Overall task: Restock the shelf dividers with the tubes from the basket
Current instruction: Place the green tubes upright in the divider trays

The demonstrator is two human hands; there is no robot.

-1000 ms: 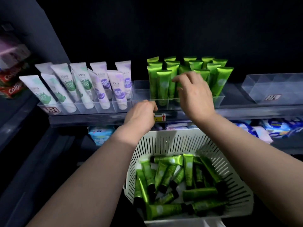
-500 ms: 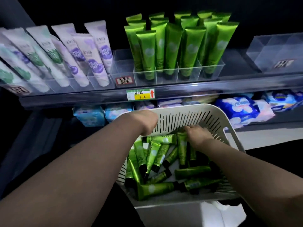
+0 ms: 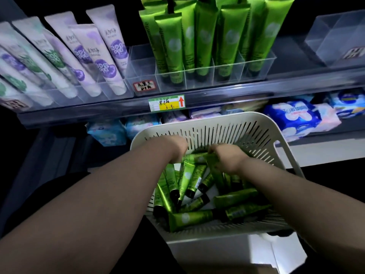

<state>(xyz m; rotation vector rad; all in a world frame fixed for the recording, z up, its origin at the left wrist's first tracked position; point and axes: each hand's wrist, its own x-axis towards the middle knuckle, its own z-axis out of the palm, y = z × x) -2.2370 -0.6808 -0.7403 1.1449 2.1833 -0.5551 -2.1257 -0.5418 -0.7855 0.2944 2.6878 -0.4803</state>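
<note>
A white slotted basket (image 3: 221, 123) sits low in front of the shelf and holds several loose green tubes (image 3: 189, 217). Both of my hands are down inside its far end. My left hand (image 3: 173, 148) curls its fingers over the end of a green tube (image 3: 195, 156) lying crosswise. My right hand (image 3: 227, 158) grips another green tube (image 3: 215, 173) that slants down from its fist; its fingertips are hidden. On the shelf above, clear dividers (image 3: 258, 66) hold upright green tubes (image 3: 203, 36), and the leftmost compartment (image 3: 142, 70) stands empty.
White and purple tubes (image 3: 98, 56) lean in dividers to the left. A clear empty box (image 3: 335, 36) sits at the right of the shelf. A price tag (image 3: 166, 102) marks the shelf edge. Wrapped packs (image 3: 292, 117) fill the lower shelf behind the basket.
My right hand has come down from the shelved green tubes into the basket and closed on a tube. My left hand dropped from the shelf edge into the basket. The view tilted down and closer.
</note>
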